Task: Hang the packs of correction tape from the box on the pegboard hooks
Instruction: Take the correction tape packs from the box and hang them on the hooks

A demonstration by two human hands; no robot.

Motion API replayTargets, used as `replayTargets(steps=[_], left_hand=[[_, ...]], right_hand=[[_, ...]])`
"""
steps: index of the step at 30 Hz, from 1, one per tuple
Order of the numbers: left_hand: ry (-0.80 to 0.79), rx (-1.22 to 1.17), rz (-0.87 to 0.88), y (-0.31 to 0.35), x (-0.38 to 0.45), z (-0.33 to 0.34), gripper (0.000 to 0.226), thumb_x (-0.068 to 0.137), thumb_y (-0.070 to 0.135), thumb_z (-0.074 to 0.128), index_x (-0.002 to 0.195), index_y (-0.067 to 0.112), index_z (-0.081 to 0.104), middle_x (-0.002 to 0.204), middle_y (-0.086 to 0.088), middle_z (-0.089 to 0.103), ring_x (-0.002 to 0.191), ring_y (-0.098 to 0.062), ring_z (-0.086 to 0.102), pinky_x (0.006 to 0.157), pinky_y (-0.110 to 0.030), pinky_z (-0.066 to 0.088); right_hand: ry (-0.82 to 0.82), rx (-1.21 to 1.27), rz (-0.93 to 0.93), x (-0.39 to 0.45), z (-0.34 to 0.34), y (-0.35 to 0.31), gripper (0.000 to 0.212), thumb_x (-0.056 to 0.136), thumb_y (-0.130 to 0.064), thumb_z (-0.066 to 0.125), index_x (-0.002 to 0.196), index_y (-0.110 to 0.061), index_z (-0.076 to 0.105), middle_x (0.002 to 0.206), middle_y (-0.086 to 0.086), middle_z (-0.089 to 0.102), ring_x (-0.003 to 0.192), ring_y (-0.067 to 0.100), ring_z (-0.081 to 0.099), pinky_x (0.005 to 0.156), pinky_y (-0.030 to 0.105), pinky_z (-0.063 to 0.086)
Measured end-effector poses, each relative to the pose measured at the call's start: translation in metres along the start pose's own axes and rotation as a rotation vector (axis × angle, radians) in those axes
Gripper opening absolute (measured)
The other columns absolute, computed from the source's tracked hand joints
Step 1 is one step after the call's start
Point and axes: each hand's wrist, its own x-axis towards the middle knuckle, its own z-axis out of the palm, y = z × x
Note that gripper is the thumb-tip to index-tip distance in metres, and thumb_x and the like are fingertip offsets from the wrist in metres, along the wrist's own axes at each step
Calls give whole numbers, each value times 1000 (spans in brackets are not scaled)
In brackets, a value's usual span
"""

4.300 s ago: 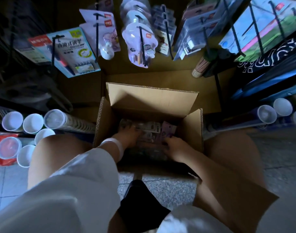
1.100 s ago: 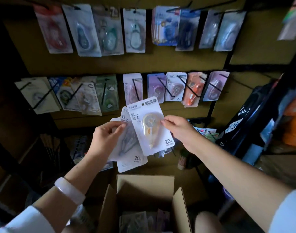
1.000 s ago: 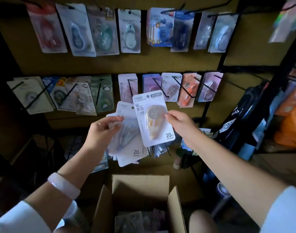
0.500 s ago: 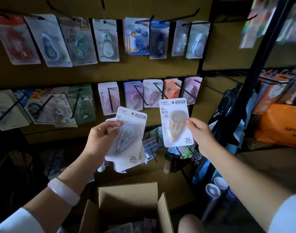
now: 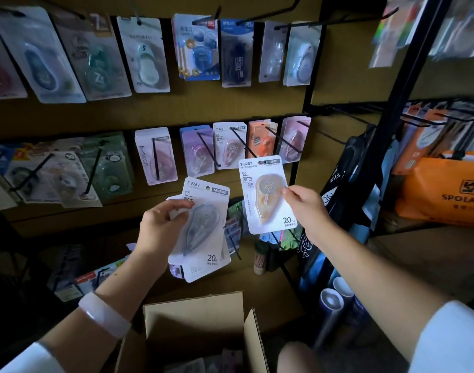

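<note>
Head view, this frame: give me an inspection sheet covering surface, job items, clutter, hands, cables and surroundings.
Surface: brown pegboard with two rows of black hooks, most carrying hung packs.
Job's things: orange correction tape pack held up just below the middle row; small stack of packs, grey one on top; open cardboard box below, more packs inside.
Clutter: paper tubes at lower right.
Hands: right hand pinches the orange pack; left hand grips the stack.
Cables: nothing seen.
Surroundings: black wire rack with an orange bag at right.

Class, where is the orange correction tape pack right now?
The right hand pinches the orange pack right of centre, just below the pegboard's middle row of hooks.
</note>
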Motion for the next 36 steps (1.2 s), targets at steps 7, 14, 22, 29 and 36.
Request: replayTargets(steps=[7,14,22,29,36], left_hand=[[-18,-31,-16,-11,13,2,27,89,2,55,77,23,66,110,-4,64,103,-21,60,63,-21,49],[-13,-97,-42,-18,29,-10,23,90,1,54,84,18,69,110,-10,65,102,-28,62,79,-38,52],[-25,-151,-138,-20,38,-20,22,93,4,48,89,13,67,110,-11,64,96,-24,63,63,-32,53],[13,-136,-140,-23,33,-22,32,94,5,46,81,21,70,110,-7,66,103,-28,61,79,-46,50],[-17,-232,-149,-24,19,-27,27,95,4,45,84,14,68,110,-13,65,102,-31,60,85,-42,47]], right_hand=[[29,-52,82,41,24,1,39,93,-28,51,70,4,56,62,9,38,64,21,36,58,30,24],[133,-112,131,112,71,-26,47,87,-28,62,49,-21,35,64,5,45,65,22,42,55,24,32],[93,-73,121,143,86,-31,30,86,-20,62,59,-14,49,81,10,59,58,23,62,37,20,36],[18,-11,225,95,77,-19,22,93,-10,53,113,-7,60,98,5,60,61,15,61,44,14,47],[-483,63,138,1,92,-16,14,91,-31,57,99,-23,63,99,-5,66,88,12,64,75,26,54]])
